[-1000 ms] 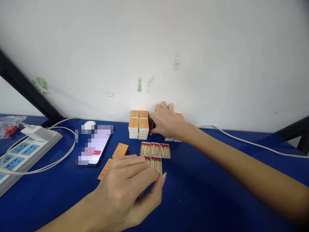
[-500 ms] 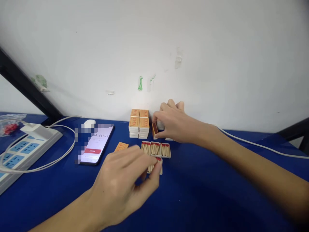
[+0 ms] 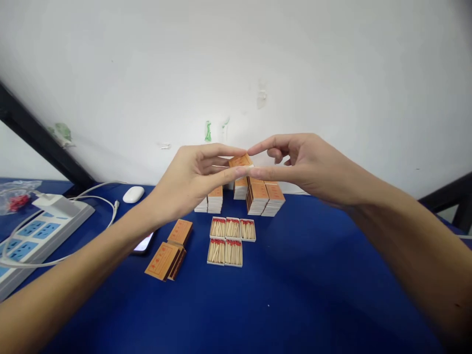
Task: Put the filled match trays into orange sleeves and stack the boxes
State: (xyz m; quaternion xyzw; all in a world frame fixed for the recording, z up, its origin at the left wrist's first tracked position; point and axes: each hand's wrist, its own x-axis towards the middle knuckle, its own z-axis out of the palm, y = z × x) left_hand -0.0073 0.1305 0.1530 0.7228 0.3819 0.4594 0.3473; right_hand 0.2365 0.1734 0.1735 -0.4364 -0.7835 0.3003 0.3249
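Between both hands, raised above the stacks, is an orange matchbox (image 3: pixel 240 161). My left hand (image 3: pixel 199 172) has its fingers and thumb closed on the box's left side. My right hand (image 3: pixel 302 162) touches the box's right end with index finger and thumb. Below, several open trays of red-tipped matches (image 3: pixel 233 251) sit in two rows on the blue table. Stacked orange matchboxes (image 3: pixel 257 196) stand behind them by the wall, partly covered by the hands. To the left of the trays lie orange box covers (image 3: pixel 162 260), some overlapping.
A phone (image 3: pixel 143 244) lies partly behind my left forearm. Farther left are a white mouse-shaped item (image 3: pixel 133 194), a power strip (image 3: pixel 40 233) with a charger and cables, and a plastic bag (image 3: pixel 16 196) with red contents. A white wall (image 3: pixel 332 88) rises behind the table.
My right hand has lifted a matchbox from the back, and my left hand has moved up from the trays to meet it. More stacks and covers are now visible.
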